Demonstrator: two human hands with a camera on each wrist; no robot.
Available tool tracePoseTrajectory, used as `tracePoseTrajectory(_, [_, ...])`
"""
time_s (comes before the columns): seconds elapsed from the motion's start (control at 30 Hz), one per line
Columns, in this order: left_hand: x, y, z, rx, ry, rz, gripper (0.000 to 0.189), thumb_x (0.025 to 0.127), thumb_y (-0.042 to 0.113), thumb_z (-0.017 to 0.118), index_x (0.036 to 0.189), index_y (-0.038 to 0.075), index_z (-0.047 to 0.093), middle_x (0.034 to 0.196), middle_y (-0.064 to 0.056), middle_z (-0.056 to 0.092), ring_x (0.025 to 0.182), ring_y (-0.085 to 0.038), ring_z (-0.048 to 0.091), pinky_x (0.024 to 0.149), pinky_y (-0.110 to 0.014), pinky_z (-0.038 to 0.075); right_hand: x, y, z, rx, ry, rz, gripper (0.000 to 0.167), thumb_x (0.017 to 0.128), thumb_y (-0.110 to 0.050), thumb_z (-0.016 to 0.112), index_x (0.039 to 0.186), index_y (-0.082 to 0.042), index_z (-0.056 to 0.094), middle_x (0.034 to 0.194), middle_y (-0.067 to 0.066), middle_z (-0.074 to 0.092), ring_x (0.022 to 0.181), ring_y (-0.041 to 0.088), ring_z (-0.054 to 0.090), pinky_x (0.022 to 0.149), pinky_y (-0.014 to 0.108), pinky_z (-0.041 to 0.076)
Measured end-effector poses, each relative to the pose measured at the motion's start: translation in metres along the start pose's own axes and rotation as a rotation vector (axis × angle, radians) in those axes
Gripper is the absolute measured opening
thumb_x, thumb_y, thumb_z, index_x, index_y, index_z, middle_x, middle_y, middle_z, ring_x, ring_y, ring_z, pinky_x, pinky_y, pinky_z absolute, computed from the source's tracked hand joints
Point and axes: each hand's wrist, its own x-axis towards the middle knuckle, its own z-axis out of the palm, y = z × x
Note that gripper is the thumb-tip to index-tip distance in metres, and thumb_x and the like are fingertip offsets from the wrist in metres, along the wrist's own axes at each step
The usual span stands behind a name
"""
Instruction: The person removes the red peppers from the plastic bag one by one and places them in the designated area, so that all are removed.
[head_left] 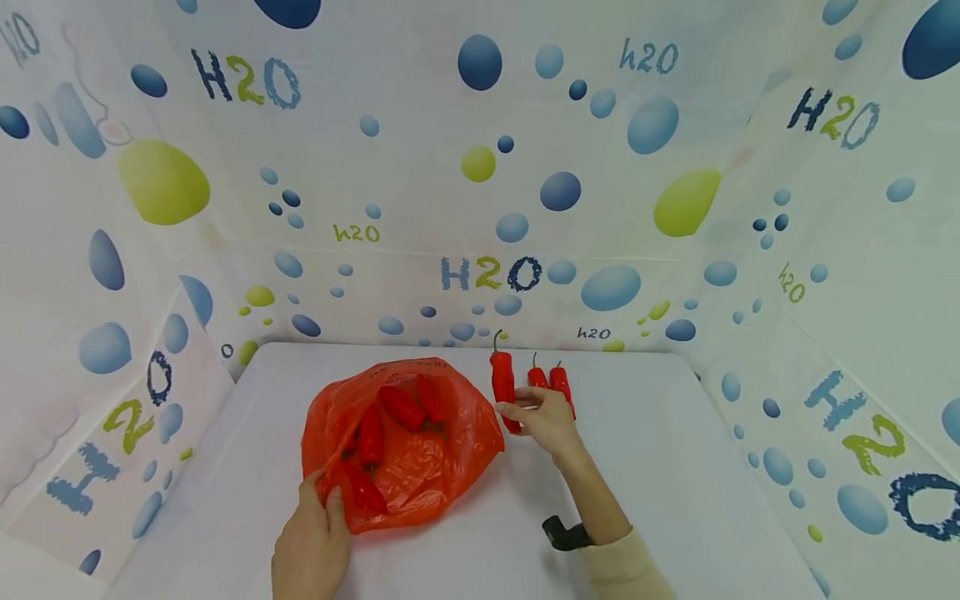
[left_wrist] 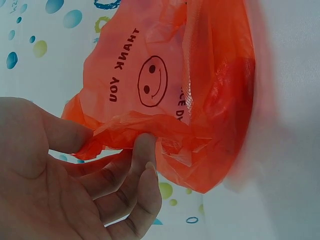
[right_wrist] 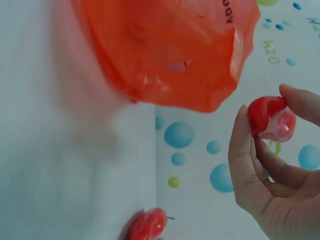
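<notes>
My left hand point(head_left: 313, 533) pinches the near left rim of a red plastic bag point(head_left: 420, 492), thumb against fingers, as the left wrist view shows closely. The bag's mouth gapes toward me, and several red chili peppers point(head_left: 401, 408) lie inside it. To the right of the bag, my right hand point(head_left: 542, 418) holds another red pepper point(right_wrist: 265, 116) between thumb and fingertips. In the head view this pepper stands upright, its green stem up, and the right wrist view has it lifted off the table. Two more red peppers point(head_left: 560, 382) rest on the table just beyond the right hand, partly hidden by it.
A white table point(head_left: 637, 467) lies under everything. Patterned curtain walls point(head_left: 420, 167) with dots and "H2O" lettering rise at the back and both sides. A dark strap-like device point(head_left: 566, 533) sits at the right wrist, beside a beige sleeve point(head_left: 622, 567).
</notes>
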Motion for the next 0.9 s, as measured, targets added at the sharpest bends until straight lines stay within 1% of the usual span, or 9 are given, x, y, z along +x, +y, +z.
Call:
tracePoseTrajectory(0.1, [0.0, 0.001, 0.0, 0.002, 0.009, -0.005, 0.047, 0.111, 0.025, 0.044, 0.149, -0.003, 0.04, 0.12, -0.038, 0.064, 0.097, -0.059, 0.065, 0.074, -0.069, 0.052, 0.006, 0.005, -0.005, -0.012, 0.034, 0.039, 0.047, 0.089, -0.03, 0.084, 0.126, -0.003, 0.071, 0.113, 0.011, 0.072, 0.104, 0.03, 0.067, 0.078, 0.039, 0.063])
tracePoseTrajectory(0.27, [0.001, 0.002, 0.001, -0.003, 0.003, -0.006, 0.047, 0.111, 0.025, 0.043, 0.149, -0.003, 0.04, 0.12, -0.039, 0.064, 0.098, -0.059, 0.065, 0.076, -0.07, 0.051, 0.016, 0.012, -0.011, -0.031, 0.06, 0.086, 0.046, 0.091, -0.028, 0.082, 0.127, -0.002, 0.069, 0.121, 0.013, 0.069, 0.113, 0.034, 0.062, 0.082, 0.041, 0.062])
tracePoseTrajectory(0.5, [0.001, 0.002, 0.001, 0.0, -0.014, -0.011, 0.048, 0.111, 0.025, 0.043, 0.149, -0.004, 0.039, 0.119, -0.039, 0.064, 0.097, -0.059, 0.065, 0.075, -0.07, 0.052, 0.028, 0.023, -0.024, -0.051, 0.105, 0.144, 0.049, 0.091, -0.028, 0.081, 0.129, -0.001, 0.068, 0.126, 0.017, 0.066, 0.118, 0.036, 0.058, 0.09, 0.044, 0.059])
tracePoseTrajectory(0.67, [0.0, 0.0, 0.0, -0.006, -0.001, -0.003, 0.047, 0.11, 0.024, 0.045, 0.148, -0.004, 0.04, 0.117, -0.039, 0.064, 0.096, -0.06, 0.065, 0.074, -0.07, 0.051, 0.036, 0.032, -0.034, -0.071, 0.133, 0.18, 0.051, 0.092, -0.027, 0.08, 0.132, 0.0, 0.065, 0.134, 0.019, 0.062, 0.122, 0.037, 0.055, 0.096, 0.048, 0.057])
tracePoseTrajectory(0.77, [0.0, -0.001, -0.001, -0.009, 0.005, -0.006, 0.047, 0.11, 0.024, 0.046, 0.148, -0.003, 0.04, 0.118, -0.039, 0.064, 0.097, -0.06, 0.065, 0.074, -0.07, 0.05, 0.04, 0.038, -0.039, -0.084, 0.141, 0.189, 0.053, 0.093, -0.028, 0.078, 0.134, 0.002, 0.063, 0.137, 0.022, 0.06, 0.125, 0.039, 0.053, 0.097, 0.05, 0.057])
tracePoseTrajectory(0.9, [-0.001, -0.002, -0.001, -0.004, -0.01, -0.019, 0.048, 0.111, 0.025, 0.044, 0.149, -0.003, 0.039, 0.12, -0.04, 0.063, 0.098, -0.06, 0.064, 0.075, -0.07, 0.05, 0.042, 0.046, -0.047, -0.091, 0.156, 0.2, 0.054, 0.093, -0.028, 0.077, 0.135, 0.003, 0.062, 0.137, 0.023, 0.06, 0.125, 0.04, 0.054, 0.097, 0.051, 0.056])
